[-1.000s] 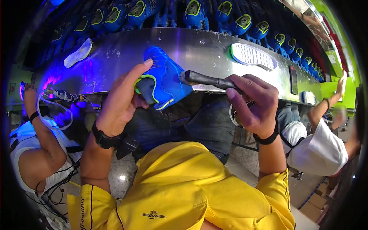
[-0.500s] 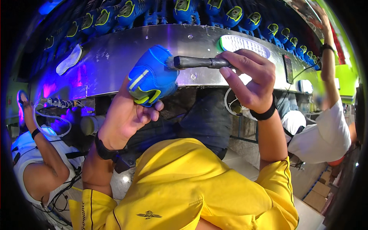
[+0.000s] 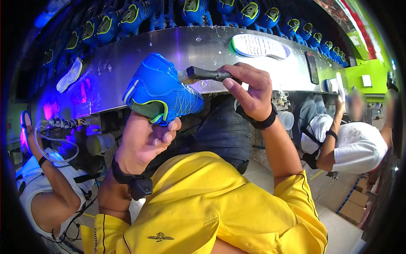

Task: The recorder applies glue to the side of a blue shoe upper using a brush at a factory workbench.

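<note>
A worker in a yellow shirt [image 3: 203, 190] holds a blue shoe [image 3: 154, 84] raised at the near edge of a metal table [image 3: 169, 46], the visible fingers of the left hand [image 3: 144, 142] curled just below its lime-edged collar; the rest of that grip is hidden. To the right of those fingers, the right hand [image 3: 251, 91] pinches the dark handle of a brush [image 3: 207, 74] between thumb and fingers, the bristle end meeting the edge of the shoe. Just beyond the right fingers, a white sole [image 3: 261, 46] with a green end lies on the table; farther to their right lies a dark phone [image 3: 312, 67]. Well to the left of the left fingers rests a pale sole [image 3: 69, 75]. Beyond both hands' fingers, a row of shoes [image 3: 194, 12], blue with lime-trimmed openings, lines the table's far side. A small dark device [image 3: 140, 187] sits at the left wrist, behind the fingers. Well to the right of the right fingers, a co-worker in white [image 3: 351, 144] holds a pale, flat object [image 3: 341, 86].
</note>
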